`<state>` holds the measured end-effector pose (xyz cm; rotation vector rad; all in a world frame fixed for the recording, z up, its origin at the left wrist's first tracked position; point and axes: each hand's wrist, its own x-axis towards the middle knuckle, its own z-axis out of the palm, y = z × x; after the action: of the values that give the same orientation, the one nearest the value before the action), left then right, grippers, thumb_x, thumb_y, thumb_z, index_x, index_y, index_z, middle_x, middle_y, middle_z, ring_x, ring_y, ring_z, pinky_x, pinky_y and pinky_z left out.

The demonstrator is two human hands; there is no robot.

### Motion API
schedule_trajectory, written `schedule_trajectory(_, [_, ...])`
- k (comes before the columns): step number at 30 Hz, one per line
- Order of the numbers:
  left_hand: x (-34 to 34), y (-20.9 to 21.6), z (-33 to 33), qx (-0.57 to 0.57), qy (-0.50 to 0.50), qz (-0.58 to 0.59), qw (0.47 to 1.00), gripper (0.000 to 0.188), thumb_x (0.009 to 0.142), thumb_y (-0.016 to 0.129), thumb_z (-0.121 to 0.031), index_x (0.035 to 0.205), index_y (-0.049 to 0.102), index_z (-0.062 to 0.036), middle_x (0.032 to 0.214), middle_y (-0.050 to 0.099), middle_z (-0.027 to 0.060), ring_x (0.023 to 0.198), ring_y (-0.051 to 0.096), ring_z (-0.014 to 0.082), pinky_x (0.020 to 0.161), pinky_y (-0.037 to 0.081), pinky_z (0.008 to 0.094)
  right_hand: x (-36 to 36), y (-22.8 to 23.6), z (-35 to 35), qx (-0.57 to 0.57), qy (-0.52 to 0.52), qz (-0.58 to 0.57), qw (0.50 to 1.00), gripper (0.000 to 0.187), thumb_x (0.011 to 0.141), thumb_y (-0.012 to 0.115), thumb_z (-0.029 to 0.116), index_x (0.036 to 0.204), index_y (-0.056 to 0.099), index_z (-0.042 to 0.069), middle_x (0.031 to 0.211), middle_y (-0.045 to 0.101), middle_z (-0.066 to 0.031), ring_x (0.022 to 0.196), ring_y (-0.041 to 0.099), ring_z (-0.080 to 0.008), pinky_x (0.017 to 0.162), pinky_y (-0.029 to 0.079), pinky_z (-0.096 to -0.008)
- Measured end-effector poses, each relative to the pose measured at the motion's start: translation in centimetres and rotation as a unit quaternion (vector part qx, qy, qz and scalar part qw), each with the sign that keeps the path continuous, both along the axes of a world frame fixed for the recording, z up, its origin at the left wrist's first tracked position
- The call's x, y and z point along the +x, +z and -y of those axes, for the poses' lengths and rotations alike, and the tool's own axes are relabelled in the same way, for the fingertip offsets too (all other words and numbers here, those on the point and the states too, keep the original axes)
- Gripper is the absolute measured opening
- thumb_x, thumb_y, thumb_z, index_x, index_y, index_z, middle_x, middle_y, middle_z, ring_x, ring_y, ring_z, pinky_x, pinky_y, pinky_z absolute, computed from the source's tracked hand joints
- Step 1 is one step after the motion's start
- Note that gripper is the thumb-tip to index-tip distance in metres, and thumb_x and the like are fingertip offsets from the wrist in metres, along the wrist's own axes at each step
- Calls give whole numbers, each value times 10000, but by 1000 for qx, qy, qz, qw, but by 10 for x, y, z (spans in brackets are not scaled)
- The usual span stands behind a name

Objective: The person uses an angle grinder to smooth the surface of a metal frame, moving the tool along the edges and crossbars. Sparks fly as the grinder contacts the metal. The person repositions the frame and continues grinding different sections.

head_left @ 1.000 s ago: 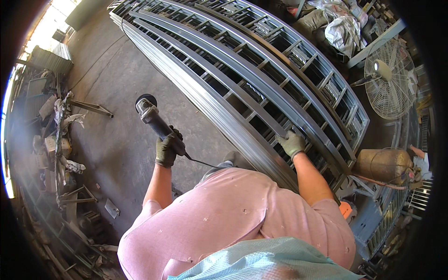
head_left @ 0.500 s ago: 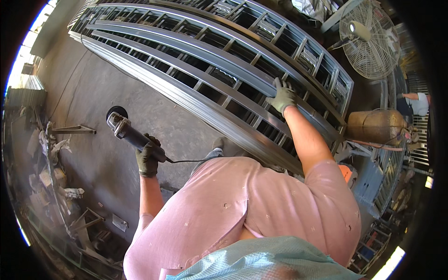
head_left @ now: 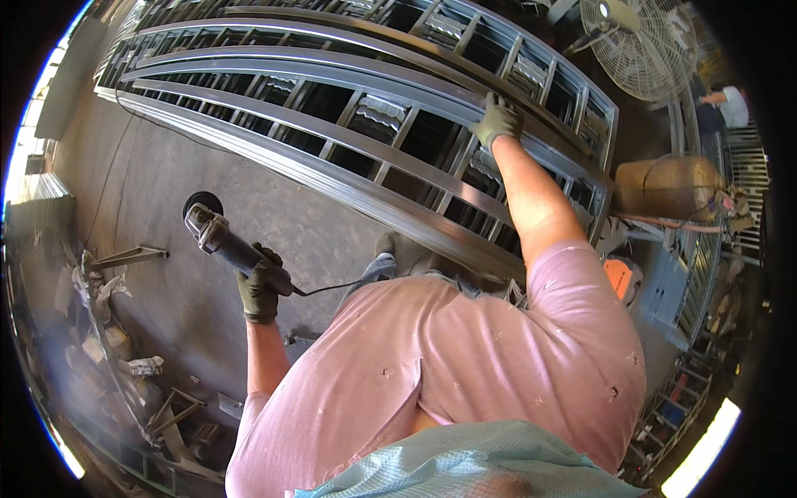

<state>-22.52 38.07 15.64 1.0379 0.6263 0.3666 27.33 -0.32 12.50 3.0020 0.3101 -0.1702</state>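
Observation:
My left hand (head_left: 259, 286), in a dark work glove, is closed round the body of an angle grinder (head_left: 222, 236). The grinder's dark disc end points up and away to the left, and its cord trails from the rear toward my waist. Stretched forward, my gloved right hand (head_left: 498, 122) lies over a long grey metal bar (head_left: 398, 87), its fingers curled over it. That bar rests across a stack of metal frames (head_left: 332, 155) with several crosspieces. Part of the bar is hidden under my right hand.
A large caged fan (head_left: 639, 46) stands at the far right, near a rusty tank (head_left: 668, 187). Scrap and small metal brackets (head_left: 178, 411) lie on the floor at left. An orange object (head_left: 618, 276) is by my right elbow. Another person (head_left: 732, 108) is at the far right.
My right hand has moved farther away along with the bar, widening the gap to the nearer rail. My left hand still holds the grinder. The view has shifted slightly.

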Motion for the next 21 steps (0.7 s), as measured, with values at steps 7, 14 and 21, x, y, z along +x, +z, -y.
schedule_trajectory(7, [4, -8, 1, -18, -48, 6, 999, 625, 903, 852, -218, 1440, 581, -48, 1166, 695, 83, 989, 683, 233, 754, 598, 390, -159, 11, 23, 191, 125, -72, 971, 801, 871, 837, 552, 1492, 635, 88, 1511, 660, -202, 1390, 628, -392, 1192, 480, -497])
schedule_trajectory(14, [9, -19, -10, -35, -86, 20, 995, 675, 905, 881, -250, 1486, 582, -82, 1220, 698, 99, 975, 688, 234, 715, 593, 391, -184, -19, 27, 196, 78, -93, 973, 436, 942, 771, 409, 1257, 711, 113, 1142, 786, -169, 1093, 760, -399, 953, 589, -535])
schedule_trajectory(21, [11, -17, -15, -46, -128, 46, 990, 727, 892, 910, -295, 1509, 581, -95, 1264, 713, 84, 1036, 698, 239, 714, 599, 396, -161, -20, -32, 166, 109, -76, 977, 369, 952, 762, 407, 1187, 754, 124, 1072, 809, -153, 1022, 791, -383, 926, 603, -534])
